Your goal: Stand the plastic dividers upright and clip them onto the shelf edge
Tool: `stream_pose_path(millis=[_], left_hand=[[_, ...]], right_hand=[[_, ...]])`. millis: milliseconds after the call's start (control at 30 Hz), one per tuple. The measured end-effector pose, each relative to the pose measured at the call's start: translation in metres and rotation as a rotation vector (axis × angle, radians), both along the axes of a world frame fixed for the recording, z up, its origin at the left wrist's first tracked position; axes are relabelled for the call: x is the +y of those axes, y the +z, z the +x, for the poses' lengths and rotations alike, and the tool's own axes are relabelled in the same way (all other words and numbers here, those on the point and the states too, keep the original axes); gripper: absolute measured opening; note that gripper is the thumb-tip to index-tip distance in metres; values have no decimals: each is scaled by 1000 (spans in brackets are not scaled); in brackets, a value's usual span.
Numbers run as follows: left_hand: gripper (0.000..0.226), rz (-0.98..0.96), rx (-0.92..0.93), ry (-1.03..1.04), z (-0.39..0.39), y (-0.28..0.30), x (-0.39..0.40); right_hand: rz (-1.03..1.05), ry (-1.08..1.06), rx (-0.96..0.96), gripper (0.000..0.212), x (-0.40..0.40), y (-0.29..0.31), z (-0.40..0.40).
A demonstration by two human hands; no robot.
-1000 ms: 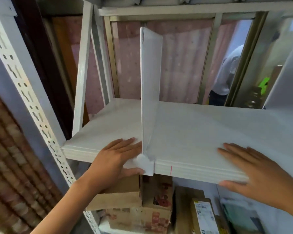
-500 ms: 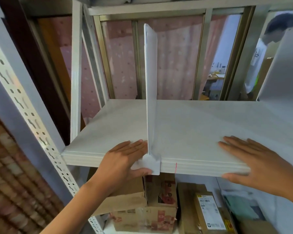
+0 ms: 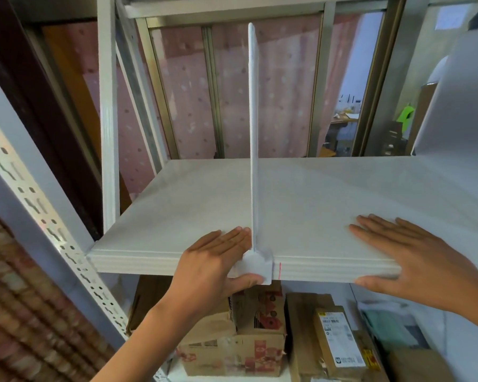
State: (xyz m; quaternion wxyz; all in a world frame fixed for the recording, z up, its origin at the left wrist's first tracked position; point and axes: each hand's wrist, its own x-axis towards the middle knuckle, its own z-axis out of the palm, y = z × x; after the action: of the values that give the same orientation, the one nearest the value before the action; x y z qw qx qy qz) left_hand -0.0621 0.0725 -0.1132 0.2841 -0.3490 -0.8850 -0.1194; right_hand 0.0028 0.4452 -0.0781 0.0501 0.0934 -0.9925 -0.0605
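A white plastic divider [image 3: 253,133] stands upright on the white shelf [image 3: 329,194], seen edge-on, with its clip foot over the shelf's front edge. My left hand [image 3: 215,260] pinches that clip, fingers flat on the shelf top and thumb under the edge. My right hand [image 3: 414,257] lies flat on the shelf's front edge to the right, fingers spread, thumb below the edge, holding nothing. A small red mark [image 3: 280,270] sits on the front edge just right of the clip. Another white panel [image 3: 458,100] rises at the far right.
Perforated grey uprights [image 3: 36,205] frame the shelf on the left. Cardboard boxes [image 3: 232,351] and a labelled parcel [image 3: 340,340] sit below the shelf. Behind are pink curtains [image 3: 271,86] and window frames. A brick wall [image 3: 20,312] is at the lower left.
The view has shifted so the divider now appears edge-on and straight. My left hand stays on the clip; my right hand stays flat on the shelf edge.
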Motion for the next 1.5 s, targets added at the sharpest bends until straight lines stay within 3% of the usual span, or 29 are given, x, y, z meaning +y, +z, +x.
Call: stream_pose_path(millis=[967,1167,1233,1333,1500], left_hand=[[71,-44,-62,147,23,11,15],[77,-55,-181,163,28,18,17],[74,-34,-275,140,31,25,12],[66,70,-347,88,43,53,-7],[30,331,-270,-179,93,146,-43]], right_hand=[[-137,15,8,95,-5,2,10],[-206,1,17,93,-7,4,20],[-296,-6,-1,88,-10,8,26],[-682,-22,-20,71,-14,33,44],[-1100,153,416,36,-31,122,111]])
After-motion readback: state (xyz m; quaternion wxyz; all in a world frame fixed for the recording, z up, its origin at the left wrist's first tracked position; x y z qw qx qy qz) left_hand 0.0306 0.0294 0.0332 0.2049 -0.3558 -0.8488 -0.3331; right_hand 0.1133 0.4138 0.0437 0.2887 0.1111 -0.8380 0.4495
